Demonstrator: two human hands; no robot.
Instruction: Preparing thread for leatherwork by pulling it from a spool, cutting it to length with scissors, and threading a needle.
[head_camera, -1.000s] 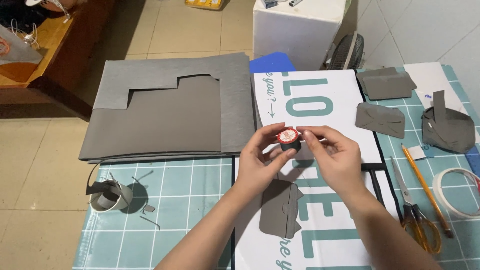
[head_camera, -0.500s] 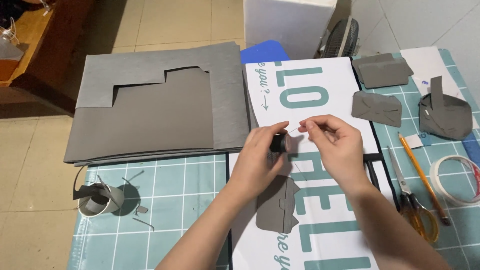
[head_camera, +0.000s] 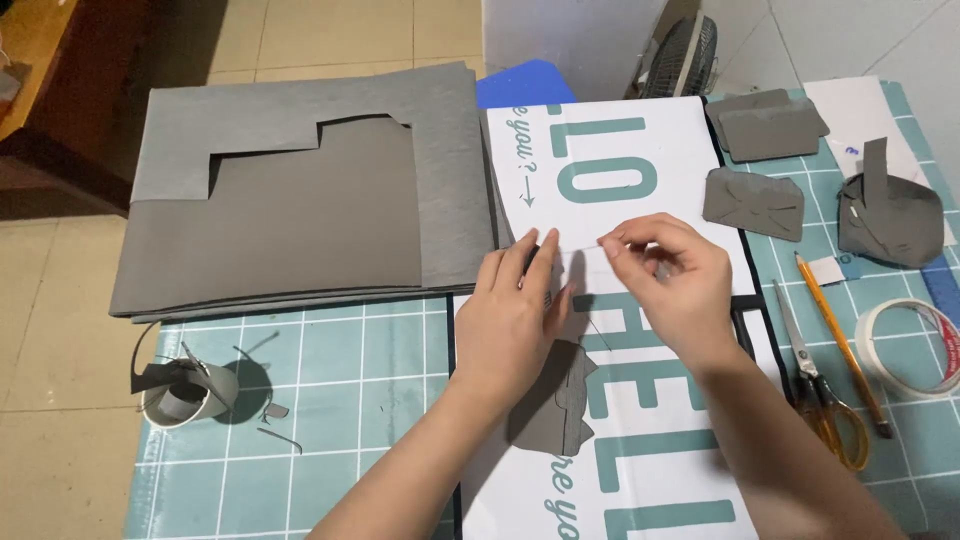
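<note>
Both hands over a white printed board (head_camera: 640, 150) lying on a teal grid cutting mat (head_camera: 340, 400) that covers the desk (head_camera: 900, 470). Left hand (head_camera: 515, 320): fingers (head_camera: 535, 262) closed around a small dark spool, mostly hidden behind the fingertips. Right hand (head_camera: 670, 275): thumb and forefinger pinched shut on a thin strand of thread (head_camera: 575, 247) that runs taut between the two hands; a loose dark end trails down just below the fingers. Directly under the left wrist, a cut grey felt piece (head_camera: 550, 410) lies flat on the board. Left of the fingers, well apart: stack of grey felt sheets (head_camera: 300, 210), top sheet with a stepped cut-out. Further left and lower, a grey roll with scraps (head_camera: 185, 390). Right of the fingers: more grey cut pieces (head_camera: 755, 200), scissors with yellow handles (head_camera: 825, 400), a pencil (head_camera: 840, 340), a roll of white tape (head_camera: 915, 345). Room: beige tiled floor (head_camera: 60, 450), dark wooden furniture (head_camera: 60, 130) at far left, a fan (head_camera: 685, 55) beyond the desk.
</note>
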